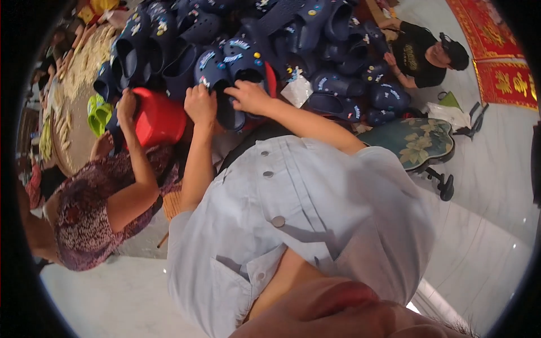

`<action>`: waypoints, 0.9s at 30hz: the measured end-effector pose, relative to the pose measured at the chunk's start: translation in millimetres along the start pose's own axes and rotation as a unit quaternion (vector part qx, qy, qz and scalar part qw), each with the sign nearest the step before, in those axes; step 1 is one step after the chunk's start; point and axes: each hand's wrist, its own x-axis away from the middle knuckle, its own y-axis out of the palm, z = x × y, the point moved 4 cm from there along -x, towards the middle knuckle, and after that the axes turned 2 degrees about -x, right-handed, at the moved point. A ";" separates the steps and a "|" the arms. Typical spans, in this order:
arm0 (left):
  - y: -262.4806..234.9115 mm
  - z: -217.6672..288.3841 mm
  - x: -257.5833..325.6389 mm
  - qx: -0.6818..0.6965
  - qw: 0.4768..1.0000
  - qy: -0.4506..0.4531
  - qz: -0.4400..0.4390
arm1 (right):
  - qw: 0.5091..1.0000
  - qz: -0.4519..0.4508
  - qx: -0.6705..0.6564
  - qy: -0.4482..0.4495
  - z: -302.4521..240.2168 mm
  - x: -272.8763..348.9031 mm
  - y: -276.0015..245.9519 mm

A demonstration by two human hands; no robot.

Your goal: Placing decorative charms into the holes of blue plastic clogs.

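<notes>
A big pile of navy blue clogs [315, 34] with small coloured charms fills the top of the view. One navy clog [230, 112] lies at the near edge of the pile. My left hand [200, 104] grips its left side with curled fingers. On the clog's top right edge rests my right hand [249, 96], fingers pressed down over it. Both forearms reach up from my light blue shirt [293, 219], which fills the middle of the picture.
A person in a patterned dress [90, 214] on my left holds a red bucket [160, 119]. Another person in a black shirt [417, 53] sits behind the pile. A floral-cushioned chair [420, 141] stands at right. Green sandals [98, 111] lie at left, red rugs [501, 62] at far right.
</notes>
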 end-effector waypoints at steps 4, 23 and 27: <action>-5.6 0.0 0.6 0.006 1.000 0.008 0.013 | 1.000 0.018 0.010 -0.020 -7.3 1.1 -4.5; -6.3 8.7 -12.9 -0.031 0.998 -0.021 -0.044 | 0.997 0.054 0.050 0.012 -12.3 4.4 -5.2; -7.3 0.7 -6.3 -0.074 0.995 -0.020 -0.060 | 0.999 0.038 0.037 0.002 -18.3 4.4 3.8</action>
